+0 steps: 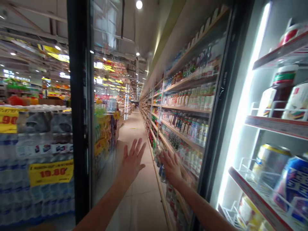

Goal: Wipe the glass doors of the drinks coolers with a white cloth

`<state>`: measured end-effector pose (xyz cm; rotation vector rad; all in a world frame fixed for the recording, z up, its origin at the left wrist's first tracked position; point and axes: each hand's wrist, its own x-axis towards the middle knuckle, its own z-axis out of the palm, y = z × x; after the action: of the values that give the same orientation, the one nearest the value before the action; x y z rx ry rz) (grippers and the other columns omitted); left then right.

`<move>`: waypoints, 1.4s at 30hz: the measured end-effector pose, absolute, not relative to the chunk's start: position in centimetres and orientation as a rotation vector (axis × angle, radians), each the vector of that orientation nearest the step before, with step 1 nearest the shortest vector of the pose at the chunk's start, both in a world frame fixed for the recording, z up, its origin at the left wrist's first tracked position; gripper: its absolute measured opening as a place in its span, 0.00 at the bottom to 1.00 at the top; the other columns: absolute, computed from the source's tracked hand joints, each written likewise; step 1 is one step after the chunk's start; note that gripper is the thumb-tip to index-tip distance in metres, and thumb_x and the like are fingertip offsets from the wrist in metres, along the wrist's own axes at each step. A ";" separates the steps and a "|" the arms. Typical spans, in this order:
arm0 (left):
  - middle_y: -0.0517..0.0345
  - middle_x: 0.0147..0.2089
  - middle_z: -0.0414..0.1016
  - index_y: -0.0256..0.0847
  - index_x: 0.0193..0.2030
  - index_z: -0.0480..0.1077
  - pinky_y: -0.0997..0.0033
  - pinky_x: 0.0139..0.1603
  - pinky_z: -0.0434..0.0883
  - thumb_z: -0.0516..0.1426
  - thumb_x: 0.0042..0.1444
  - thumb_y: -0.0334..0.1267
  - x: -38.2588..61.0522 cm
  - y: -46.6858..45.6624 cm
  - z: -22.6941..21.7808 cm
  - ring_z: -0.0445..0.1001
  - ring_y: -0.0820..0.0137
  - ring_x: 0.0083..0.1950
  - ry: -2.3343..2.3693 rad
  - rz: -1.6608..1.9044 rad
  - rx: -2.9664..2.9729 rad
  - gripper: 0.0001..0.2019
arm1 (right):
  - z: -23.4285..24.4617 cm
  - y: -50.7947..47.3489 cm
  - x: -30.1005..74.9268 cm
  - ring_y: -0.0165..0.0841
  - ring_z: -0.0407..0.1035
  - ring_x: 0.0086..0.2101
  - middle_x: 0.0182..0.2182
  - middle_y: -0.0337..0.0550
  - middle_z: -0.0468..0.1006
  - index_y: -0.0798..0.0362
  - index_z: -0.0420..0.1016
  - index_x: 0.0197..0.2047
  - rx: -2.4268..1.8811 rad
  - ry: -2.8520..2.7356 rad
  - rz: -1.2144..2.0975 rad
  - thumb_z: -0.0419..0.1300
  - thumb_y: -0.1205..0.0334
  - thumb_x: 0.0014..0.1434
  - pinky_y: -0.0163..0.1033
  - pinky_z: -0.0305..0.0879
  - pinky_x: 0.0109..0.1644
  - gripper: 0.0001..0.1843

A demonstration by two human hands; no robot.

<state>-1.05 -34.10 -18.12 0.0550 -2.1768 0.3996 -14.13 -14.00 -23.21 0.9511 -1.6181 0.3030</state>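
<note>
Left hand, fingers spread and holding nothing, hangs just right of the open glass door, and the right hand, flat and empty too, is up by the next cooler's glass.

Bright store aisle, harsh cooler glow, soft edges.
The strongest light is a white light strip running down the right of the frame inside the open cooler; it is blown out to pure white and spills over the shelves beside it. Round ceiling lamps at the top centre light the aisle evenly, leaving barely any shadow on the pale floor. The glass door left of centre carries hazy reflections and glare. The cans at lower right are smeared and out of focus, and the water packs at lower left are blurred too. Shapes stretch toward the frame's edges.
</note>
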 end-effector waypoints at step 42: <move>0.47 0.70 0.44 0.43 0.68 0.45 0.40 0.66 0.46 0.63 0.46 0.47 -1.6 -34.3 -18.6 0.40 0.53 0.71 -2.135 0.392 0.038 0.46 | -14.4 -9.2 -18.9 0.42 0.47 0.64 0.64 0.54 0.54 0.52 0.53 0.65 0.305 -1.559 0.660 0.43 0.69 0.60 0.59 0.53 0.61 0.29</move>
<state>-1.60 -34.33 -18.60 0.0379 -2.1347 0.3922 -18.91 -9.17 -14.38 0.3054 -1.5593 0.6596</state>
